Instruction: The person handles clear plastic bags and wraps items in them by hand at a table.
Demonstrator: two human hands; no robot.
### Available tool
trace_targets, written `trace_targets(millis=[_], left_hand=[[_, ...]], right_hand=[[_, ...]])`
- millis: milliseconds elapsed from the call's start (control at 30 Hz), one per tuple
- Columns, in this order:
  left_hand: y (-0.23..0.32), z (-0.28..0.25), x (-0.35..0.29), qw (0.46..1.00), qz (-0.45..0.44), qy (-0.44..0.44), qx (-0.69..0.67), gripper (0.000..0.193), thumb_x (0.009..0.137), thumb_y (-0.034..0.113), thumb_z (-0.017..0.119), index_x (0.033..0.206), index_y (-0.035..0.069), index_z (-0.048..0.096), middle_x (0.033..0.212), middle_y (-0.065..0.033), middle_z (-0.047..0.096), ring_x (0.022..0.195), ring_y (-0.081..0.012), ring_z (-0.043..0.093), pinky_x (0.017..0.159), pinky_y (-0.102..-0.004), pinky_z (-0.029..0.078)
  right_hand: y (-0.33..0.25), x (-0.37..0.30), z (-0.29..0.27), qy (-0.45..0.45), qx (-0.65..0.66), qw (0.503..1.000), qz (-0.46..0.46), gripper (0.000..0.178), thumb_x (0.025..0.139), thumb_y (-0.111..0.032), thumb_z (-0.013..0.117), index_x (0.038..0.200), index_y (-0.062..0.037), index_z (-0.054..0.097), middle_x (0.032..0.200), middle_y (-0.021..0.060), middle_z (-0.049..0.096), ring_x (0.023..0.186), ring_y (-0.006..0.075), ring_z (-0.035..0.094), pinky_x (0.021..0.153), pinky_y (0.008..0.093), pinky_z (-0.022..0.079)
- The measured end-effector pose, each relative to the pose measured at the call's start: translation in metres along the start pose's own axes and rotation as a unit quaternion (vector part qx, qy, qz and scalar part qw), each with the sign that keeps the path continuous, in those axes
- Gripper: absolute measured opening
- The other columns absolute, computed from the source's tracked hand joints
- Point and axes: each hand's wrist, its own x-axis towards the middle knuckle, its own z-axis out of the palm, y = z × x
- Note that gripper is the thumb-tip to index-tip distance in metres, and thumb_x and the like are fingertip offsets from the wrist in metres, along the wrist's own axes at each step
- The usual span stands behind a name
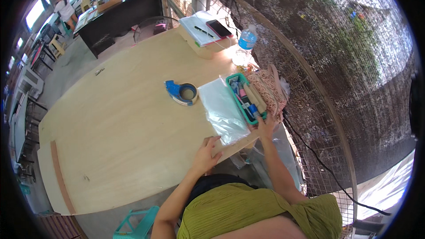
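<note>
At lower left of frame, teal stool (149,221) by pale wood counter (115,132). Middle of frame: blue tape dispenser (174,89) lying on counter. Lower down, left hand (205,155), fingers loosely apart, nothing held, near bottom corner of clear plastic sheets (223,110). Right of sheets: green basket (252,121) of small things. Right hand (266,128) at basket's near end, cannot tell if gripping. Pink patterned pouch (268,89) just beside basket.

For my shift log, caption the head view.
Right hand at a green rectangular plastic basket, left hand near flat clear plastic sheeting on a pale wooden table.
</note>
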Motion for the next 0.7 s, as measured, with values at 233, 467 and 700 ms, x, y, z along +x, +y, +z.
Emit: trace_targets(millis=[233,467,700], left_hand=[[-0.016,-0.065,-0.013,0.996,-0.055,0.063,0.026,0.056,0.077,0.014,0.072,0.129,0.012,0.049,0.122,-0.0147,0.052,0.093,-0.0283,0.062,0.078,-0.0381,0.051],[-0.021,-0.148,-0.037,0.973,-0.121,0.196,0.033,0.061,0.075,0.003,0.072,0.13,0.012,0.049,0.126,-0.0092,0.051,0.098,-0.0221,0.058,0.079,-0.0351,0.049],[-0.091,-0.226,-0.173,0.869,-0.251,0.427,0.003,0.055,0.082,0.003,0.065,0.134,0.01,0.046,0.133,-0.007,0.048,0.104,-0.0205,0.054,0.081,-0.032,0.048]], right_hand=[[-0.119,0.056,0.044,-0.173,0.162,0.97,0.05,0.049,0.081,-0.014,0.068,0.125,-0.0004,0.05,0.095,0.0157,0.062,0.07,0.0226,0.067,0.05,0.0301,0.055],[-0.114,0.136,0.259,-0.281,0.126,0.951,0.035,0.057,0.08,-0.012,0.067,0.132,-0.0001,0.045,0.118,0.0212,0.056,0.077,0.0292,0.069,0.053,0.0362,0.06],[-0.091,0.164,0.278,-0.268,-0.244,0.905,-0.224,0.072,0.068,-0.022,0.076,0.132,-0.0053,0.047,0.125,0.0227,0.054,0.117,0.0389,0.052,0.098,0.0445,0.043]])
